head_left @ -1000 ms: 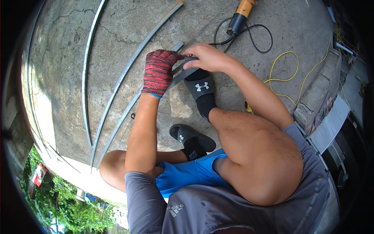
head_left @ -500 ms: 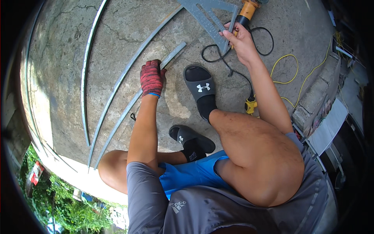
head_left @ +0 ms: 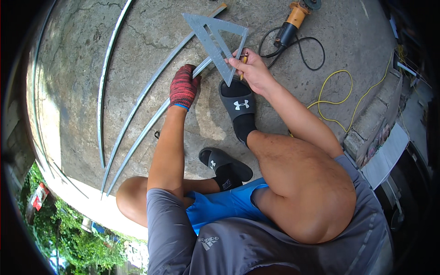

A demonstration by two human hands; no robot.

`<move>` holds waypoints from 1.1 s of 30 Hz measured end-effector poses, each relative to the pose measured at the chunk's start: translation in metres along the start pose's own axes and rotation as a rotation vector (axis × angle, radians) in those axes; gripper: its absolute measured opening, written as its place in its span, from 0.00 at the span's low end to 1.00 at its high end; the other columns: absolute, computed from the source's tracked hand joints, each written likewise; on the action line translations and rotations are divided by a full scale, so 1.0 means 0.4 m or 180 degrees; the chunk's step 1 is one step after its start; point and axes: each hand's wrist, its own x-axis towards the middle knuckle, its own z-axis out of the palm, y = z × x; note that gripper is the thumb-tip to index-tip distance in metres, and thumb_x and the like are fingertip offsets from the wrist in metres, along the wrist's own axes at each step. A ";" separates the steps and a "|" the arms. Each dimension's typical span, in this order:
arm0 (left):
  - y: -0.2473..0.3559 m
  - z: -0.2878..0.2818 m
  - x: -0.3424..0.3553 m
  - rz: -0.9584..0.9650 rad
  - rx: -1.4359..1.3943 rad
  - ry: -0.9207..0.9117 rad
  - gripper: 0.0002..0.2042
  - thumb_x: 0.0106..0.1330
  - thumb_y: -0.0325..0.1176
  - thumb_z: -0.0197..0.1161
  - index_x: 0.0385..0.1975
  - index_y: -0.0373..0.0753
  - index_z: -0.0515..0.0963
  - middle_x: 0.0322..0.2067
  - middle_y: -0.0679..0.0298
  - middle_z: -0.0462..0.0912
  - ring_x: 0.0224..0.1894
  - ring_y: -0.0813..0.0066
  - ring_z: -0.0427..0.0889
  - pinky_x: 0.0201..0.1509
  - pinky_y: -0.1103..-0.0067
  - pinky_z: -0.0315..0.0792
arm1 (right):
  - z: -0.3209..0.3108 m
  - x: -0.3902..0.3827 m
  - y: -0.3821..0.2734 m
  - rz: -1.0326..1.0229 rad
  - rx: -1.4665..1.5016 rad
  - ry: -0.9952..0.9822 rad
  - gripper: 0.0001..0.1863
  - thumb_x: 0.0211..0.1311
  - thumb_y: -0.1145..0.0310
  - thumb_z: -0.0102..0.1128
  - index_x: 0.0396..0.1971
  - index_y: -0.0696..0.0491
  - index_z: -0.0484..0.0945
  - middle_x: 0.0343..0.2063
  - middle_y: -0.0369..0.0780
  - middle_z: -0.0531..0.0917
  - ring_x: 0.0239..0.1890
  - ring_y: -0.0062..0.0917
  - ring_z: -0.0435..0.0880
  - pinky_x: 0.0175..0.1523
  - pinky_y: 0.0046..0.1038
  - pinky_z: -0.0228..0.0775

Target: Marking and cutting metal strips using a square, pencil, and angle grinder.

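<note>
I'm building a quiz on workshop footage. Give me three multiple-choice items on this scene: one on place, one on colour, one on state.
1. Where does the angle grinder lie?
A. on the concrete at upper right
B. on the person's lap
C. in the left hand

2. What colour is the glove on the left hand?
A. yellow
B. red
C. white

3. How is the triangular metal square?
A. leaning on a wall
B. hung up
C. gripped in the right hand

Answers: 1 A, it rests by its black cord; 2 B, red knit shows; 3 C, fingers close on its corner.

A dull grey metal triangle square (head_left: 215,39) is resting in the right hand (head_left: 252,71); rough concrete floor (head_left: 137,46) is lying beneath it.
</note>
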 end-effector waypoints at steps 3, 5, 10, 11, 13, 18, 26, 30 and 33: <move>0.001 0.010 0.000 0.0374 0.0670 0.0794 0.15 0.55 0.32 0.70 0.43 0.41 0.80 0.45 0.53 0.80 0.48 0.47 0.78 0.53 0.61 0.73 | 0.037 -0.003 0.088 0.0350 -0.0216 -0.0173 0.10 0.65 0.74 0.64 0.42 0.54 0.71 0.37 0.40 0.85 0.33 0.14 0.79 0.32 0.17 0.65; 0.003 0.011 0.005 0.0281 0.0890 0.0696 0.15 0.55 0.32 0.70 0.44 0.41 0.81 0.45 0.53 0.80 0.48 0.48 0.77 0.53 0.60 0.72 | 0.058 -0.010 0.126 0.0390 -0.0244 -0.0133 0.11 0.61 0.72 0.68 0.38 0.54 0.73 0.32 0.35 0.81 0.30 0.14 0.75 0.32 0.18 0.65; -0.014 0.012 -0.022 -0.0267 -0.1449 0.1328 0.17 0.63 0.32 0.65 0.52 0.37 0.78 0.49 0.55 0.81 0.47 0.62 0.80 0.53 0.70 0.74 | 0.100 -0.014 0.154 0.0490 -0.0095 -0.0158 0.12 0.58 0.73 0.71 0.36 0.54 0.74 0.29 0.34 0.79 0.33 0.17 0.77 0.40 0.23 0.71; 0.006 0.008 -0.026 -0.0738 -0.2313 0.1104 0.19 0.68 0.29 0.61 0.58 0.35 0.74 0.47 0.58 0.82 0.44 0.72 0.80 0.51 0.75 0.73 | 0.102 -0.013 0.156 0.0579 -0.0211 -0.0178 0.12 0.58 0.73 0.71 0.35 0.54 0.74 0.30 0.35 0.80 0.33 0.19 0.78 0.41 0.24 0.71; 0.028 0.019 -0.018 -0.0601 -0.2105 0.1075 0.21 0.67 0.27 0.61 0.60 0.35 0.72 0.45 0.58 0.82 0.43 0.74 0.79 0.50 0.76 0.73 | 0.114 -0.010 0.166 0.0441 -0.0741 -0.0277 0.09 0.62 0.68 0.69 0.35 0.55 0.78 0.30 0.35 0.82 0.32 0.17 0.76 0.36 0.23 0.68; 0.000 0.000 0.010 -0.0736 -0.1944 0.1100 0.25 0.67 0.23 0.59 0.65 0.37 0.68 0.43 0.57 0.82 0.41 0.75 0.79 0.49 0.78 0.73 | 0.102 0.004 0.153 0.0484 -0.1832 -0.0583 0.12 0.67 0.65 0.62 0.39 0.59 0.82 0.32 0.38 0.83 0.36 0.21 0.79 0.45 0.27 0.72; 0.079 0.042 -0.013 -0.0195 0.0486 0.2068 0.28 0.57 0.33 0.72 0.59 0.38 0.73 0.58 0.51 0.69 0.58 0.54 0.73 0.62 0.61 0.68 | -0.018 0.056 0.066 -0.0015 -0.1538 -0.0023 0.15 0.67 0.71 0.48 0.44 0.62 0.82 0.37 0.45 0.86 0.43 0.29 0.84 0.52 0.28 0.73; 0.077 0.057 -0.052 0.0323 0.1360 0.0861 0.26 0.51 0.38 0.74 0.53 0.49 0.78 0.55 0.61 0.75 0.58 0.53 0.71 0.61 0.63 0.66 | -0.038 0.058 0.037 -0.0204 -0.1941 0.0122 0.17 0.70 0.72 0.44 0.49 0.60 0.81 0.40 0.43 0.86 0.43 0.25 0.81 0.51 0.26 0.70; 0.051 0.058 -0.026 0.0511 0.1456 0.1069 0.21 0.51 0.37 0.73 0.47 0.52 0.80 0.50 0.65 0.80 0.53 0.55 0.74 0.57 0.63 0.68 | -0.039 0.076 0.020 -0.0372 -0.1922 0.0274 0.17 0.70 0.71 0.43 0.49 0.60 0.80 0.40 0.43 0.86 0.41 0.25 0.81 0.50 0.27 0.71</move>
